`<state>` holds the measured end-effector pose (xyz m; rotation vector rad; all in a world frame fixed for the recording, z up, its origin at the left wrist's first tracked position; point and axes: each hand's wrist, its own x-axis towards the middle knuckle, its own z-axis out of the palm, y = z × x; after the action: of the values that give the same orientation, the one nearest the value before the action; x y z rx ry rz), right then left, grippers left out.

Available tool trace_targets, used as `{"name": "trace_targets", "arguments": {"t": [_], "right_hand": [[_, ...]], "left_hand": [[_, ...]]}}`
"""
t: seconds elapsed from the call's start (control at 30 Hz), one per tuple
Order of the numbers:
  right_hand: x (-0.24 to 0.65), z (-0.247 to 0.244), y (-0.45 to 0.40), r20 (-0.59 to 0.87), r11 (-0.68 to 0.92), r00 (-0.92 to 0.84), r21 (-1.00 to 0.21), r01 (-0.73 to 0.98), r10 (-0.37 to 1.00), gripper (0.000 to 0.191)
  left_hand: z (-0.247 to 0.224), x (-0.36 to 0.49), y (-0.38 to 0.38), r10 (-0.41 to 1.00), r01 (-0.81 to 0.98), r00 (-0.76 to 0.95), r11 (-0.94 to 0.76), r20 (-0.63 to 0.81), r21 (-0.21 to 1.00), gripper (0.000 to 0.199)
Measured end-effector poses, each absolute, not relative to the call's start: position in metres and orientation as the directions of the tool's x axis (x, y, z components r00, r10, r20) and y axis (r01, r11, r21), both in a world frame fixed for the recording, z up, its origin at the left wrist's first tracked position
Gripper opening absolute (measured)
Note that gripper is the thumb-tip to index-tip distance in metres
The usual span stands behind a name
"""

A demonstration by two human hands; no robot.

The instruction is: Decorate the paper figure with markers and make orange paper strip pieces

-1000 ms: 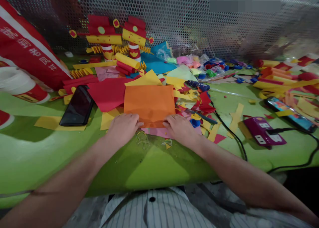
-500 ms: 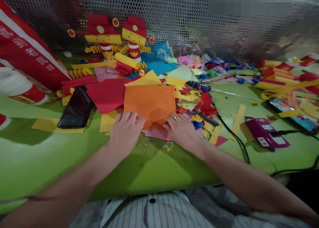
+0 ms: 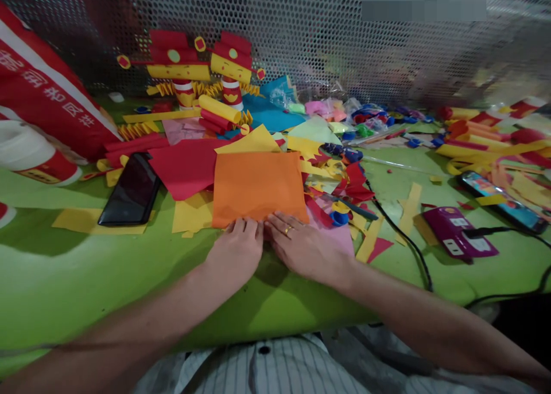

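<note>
An orange sheet of paper lies flat over other coloured papers in front of me. My left hand is at its near edge, fingers curled and pressed together on the paper's border. Beside it my right hand, with a gold ring, rests its fingertips on the same edge, the fingers stretched and close together. The fingertips of both hands nearly meet. A red sheet and a yellow sheet lie to the left, partly under the orange one.
On the left are a black phone and a paper cup. Two paper figures stand at the back. Paper scraps, a cable, a purple device and another phone lie to the right.
Both hands have moved toward each other and nearer to me along the sheet's near edge. More of the orange sheet and the pink paper on the right now shows.
</note>
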<state>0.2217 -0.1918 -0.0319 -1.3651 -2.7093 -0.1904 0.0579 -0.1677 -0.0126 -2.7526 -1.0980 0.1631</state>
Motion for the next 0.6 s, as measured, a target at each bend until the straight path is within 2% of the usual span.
{"name": "trace_targets", "arguments": {"t": [0.17, 0.27, 0.4, 0.6], "right_hand": [[0.219, -0.034, -0.195, 0.145, 0.560, -0.558, 0.026, 0.828, 0.817, 0.045], [0.221, -0.031, -0.196, 0.127, 0.553, -0.552, 0.029, 0.832, 0.824, 0.041], [0.231, -0.033, -0.198, 0.189, 0.522, -0.517, 0.027, 0.853, 0.835, 0.039], [0.245, -0.032, -0.197, 0.178, 0.471, -0.465, 0.005, 0.882, 0.868, 0.035]], "left_hand": [[-0.014, 0.058, -0.171, 0.713, 0.692, 0.700, -0.693, -0.045, -0.202, 0.039], [-0.013, 0.053, -0.172, 0.737, 0.722, 0.673, -0.672, -0.060, -0.164, 0.041], [-0.010, 0.046, -0.170, 0.755, 0.747, 0.641, -0.655, -0.136, -0.114, 0.045], [0.000, 0.041, -0.165, 0.810, 0.803, 0.558, -0.582, -0.182, -0.126, 0.046]]}}
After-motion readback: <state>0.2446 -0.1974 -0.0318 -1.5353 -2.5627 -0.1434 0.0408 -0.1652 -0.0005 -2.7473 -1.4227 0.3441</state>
